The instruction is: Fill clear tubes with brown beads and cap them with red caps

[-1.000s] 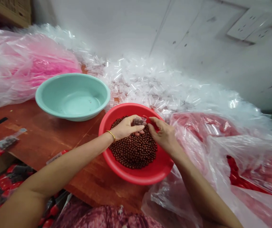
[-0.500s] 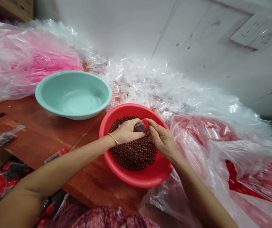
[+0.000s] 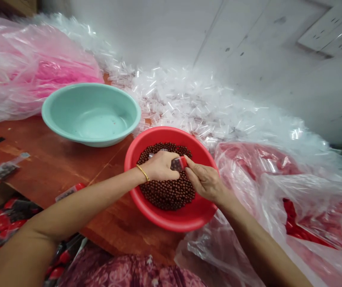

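Note:
My left hand [image 3: 162, 166] is wrapped round a small clear container [image 3: 175, 164] with dark brown beads inside. A red cap [image 3: 183, 161] sits at the container's right end, and the fingers of my right hand [image 3: 203, 177] are closed on it. Both hands are over a red basin [image 3: 173, 225], which holds a heap of shiny brown beads [image 3: 168, 195]. Part of another clear piece [image 3: 159, 151] shows among the beads behind my left hand.
A pale green basin [image 3: 91, 137] stands at the left. Clear tubes [image 3: 183, 95] are heaped along the wall. Plastic bags [image 3: 308, 215] with red pieces lie right; a pink bag [image 3: 39, 79] lies left. Filled, red-capped containers [image 3: 3, 223] fill a box at lower left.
My right fingers have shifted slightly on the red cap, and the container has turned a little towards level. The whole view has tilted slightly.

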A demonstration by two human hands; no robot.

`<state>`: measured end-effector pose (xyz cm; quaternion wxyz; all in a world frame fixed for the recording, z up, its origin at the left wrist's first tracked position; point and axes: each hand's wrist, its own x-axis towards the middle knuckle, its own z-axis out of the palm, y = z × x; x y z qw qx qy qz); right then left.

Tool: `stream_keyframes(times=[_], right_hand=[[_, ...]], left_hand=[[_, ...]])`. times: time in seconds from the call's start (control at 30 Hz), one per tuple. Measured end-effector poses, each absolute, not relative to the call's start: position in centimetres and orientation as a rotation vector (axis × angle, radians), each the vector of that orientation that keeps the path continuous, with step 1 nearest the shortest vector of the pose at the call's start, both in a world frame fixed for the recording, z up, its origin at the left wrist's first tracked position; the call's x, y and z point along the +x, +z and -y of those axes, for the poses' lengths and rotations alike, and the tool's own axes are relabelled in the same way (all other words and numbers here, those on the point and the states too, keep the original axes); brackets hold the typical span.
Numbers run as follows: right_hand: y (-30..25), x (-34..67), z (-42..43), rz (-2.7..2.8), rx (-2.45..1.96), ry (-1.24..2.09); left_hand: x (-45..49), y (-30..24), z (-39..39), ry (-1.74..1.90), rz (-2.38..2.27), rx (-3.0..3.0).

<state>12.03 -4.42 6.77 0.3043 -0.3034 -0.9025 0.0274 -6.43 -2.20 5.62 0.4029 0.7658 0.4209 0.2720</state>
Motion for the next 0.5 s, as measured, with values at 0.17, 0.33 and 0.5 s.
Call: stream_keyframes(times=[0.17,0.33,0.5], right_hand=[[7.0,10.0,3.3,1.722,-1.162,0.604],[6.2,7.0,1.3,1.333,-1.184,1.138],[6.7,6.9,1.4,1.599,-1.256,1.139]], left_hand=[[-6.2,6.0,2.2,0.642,-1.033,1.961],[-6.2,6.3,2.7,0.463,-1.065,2.133],[-6.1,6.0,3.1,0.48,-1.056,2.25]])
